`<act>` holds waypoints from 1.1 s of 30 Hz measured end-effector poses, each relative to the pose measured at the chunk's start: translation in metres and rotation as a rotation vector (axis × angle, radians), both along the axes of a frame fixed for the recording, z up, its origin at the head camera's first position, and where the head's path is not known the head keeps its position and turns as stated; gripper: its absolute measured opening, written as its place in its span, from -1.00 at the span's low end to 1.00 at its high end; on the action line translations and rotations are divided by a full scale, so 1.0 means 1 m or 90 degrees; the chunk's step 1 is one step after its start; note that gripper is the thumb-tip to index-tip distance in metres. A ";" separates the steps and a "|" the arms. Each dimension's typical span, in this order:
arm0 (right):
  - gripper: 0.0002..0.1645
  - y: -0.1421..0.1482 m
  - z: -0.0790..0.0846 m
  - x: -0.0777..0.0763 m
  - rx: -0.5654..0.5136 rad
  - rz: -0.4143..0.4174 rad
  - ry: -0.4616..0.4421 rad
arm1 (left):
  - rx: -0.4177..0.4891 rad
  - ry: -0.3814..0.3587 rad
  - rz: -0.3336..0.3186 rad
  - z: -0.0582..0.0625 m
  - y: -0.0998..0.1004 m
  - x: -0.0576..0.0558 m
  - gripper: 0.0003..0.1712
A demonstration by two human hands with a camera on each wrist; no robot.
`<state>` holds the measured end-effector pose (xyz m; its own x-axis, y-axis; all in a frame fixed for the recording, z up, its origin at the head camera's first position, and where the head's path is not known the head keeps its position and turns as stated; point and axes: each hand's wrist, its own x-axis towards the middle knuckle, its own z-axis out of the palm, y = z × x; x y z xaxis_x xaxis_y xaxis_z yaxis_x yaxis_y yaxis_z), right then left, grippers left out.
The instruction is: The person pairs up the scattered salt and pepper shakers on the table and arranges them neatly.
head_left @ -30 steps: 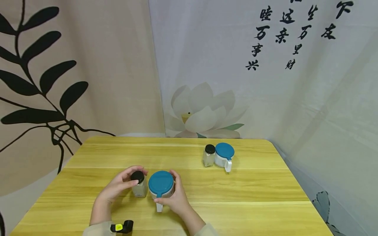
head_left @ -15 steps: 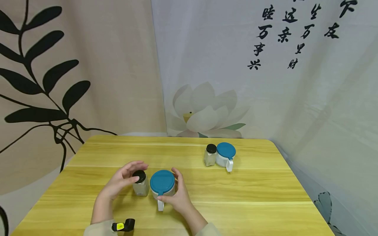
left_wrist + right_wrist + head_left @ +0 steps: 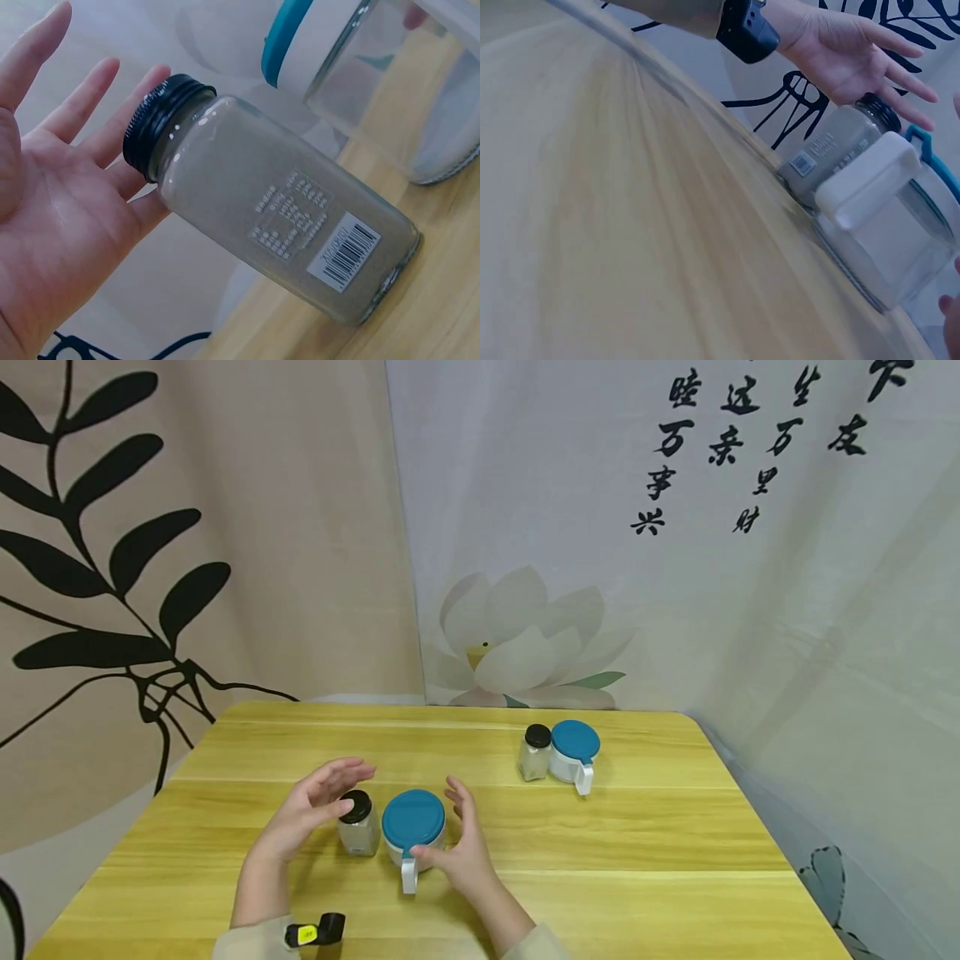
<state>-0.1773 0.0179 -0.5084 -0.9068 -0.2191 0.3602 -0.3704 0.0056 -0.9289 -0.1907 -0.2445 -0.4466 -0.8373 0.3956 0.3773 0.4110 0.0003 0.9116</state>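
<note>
Standing upright, lower centre of the frame: one glass canister (image 3: pixel 398 857), blue lid (image 3: pixel 414 817), white handle (image 3: pixel 409 877) turned toward the bottom edge. Just beside it, on its left: one square glass jar (image 3: pixel 360 838), black screw lid (image 3: pixel 356 807), long axis vertical; a barcode label (image 3: pixel 345 251) shows low on its side in the left wrist view. A narrow gap parts the two in the head view.

Hands, two, well apart, flanking the pair. Left hand (image 3: pixel 303 810): nearer to the jar, left of it, fingers spread and extended behind, thumb by the black lid; I cannot tell whether it touches. Right hand (image 3: pixel 467 853): nearer to the canister, right of it, fingers apart and loosely bent, thumb near the top of the handle; contact again cannot be told. Neither grips anything. Jar and canister thus sit side by side between the palms.

Worktop (image 3: pixel 615 893): pale yellow wood grain, rounded far corners. Toward its back, right of centre: a second jar (image 3: pixel 535 762) and a second canister (image 3: pixel 564 766), set close together, of matching colours.

Room: light hanging cloth (image 3: pixel 300 527) behind; black leaf print (image 3: pixel 90 650) on the left, lotus print (image 3: pixel 517 660) at centre, dark brush characters (image 3: pixel 726 446) upper right.
</note>
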 end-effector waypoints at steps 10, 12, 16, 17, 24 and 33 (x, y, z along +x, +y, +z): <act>0.10 0.012 0.039 0.012 -0.009 -0.012 0.030 | 0.024 0.030 0.033 0.011 0.006 0.004 -0.43; 0.10 0.014 0.043 0.012 -0.001 -0.021 0.022 | 0.033 0.034 0.041 0.015 0.009 0.005 -0.40; 0.11 0.017 0.047 0.012 0.003 -0.032 0.021 | 0.049 0.037 0.052 0.020 0.014 0.007 -0.36; 0.11 0.018 0.048 0.012 0.002 -0.035 0.024 | 0.050 0.039 0.052 0.021 0.015 0.007 -0.35; 0.10 0.025 0.050 0.007 0.000 -0.052 0.059 | 0.030 0.017 0.060 0.025 0.016 0.010 -0.34; 0.07 0.036 0.060 0.005 0.004 -0.078 0.082 | 0.015 0.036 0.053 0.029 0.021 0.010 -0.28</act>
<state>-0.1720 0.0535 -0.4485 -0.8731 -0.1126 0.4743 -0.4826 0.0632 -0.8735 -0.1809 -0.2234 -0.4181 -0.8442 0.3156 0.4334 0.4611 0.0152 0.8872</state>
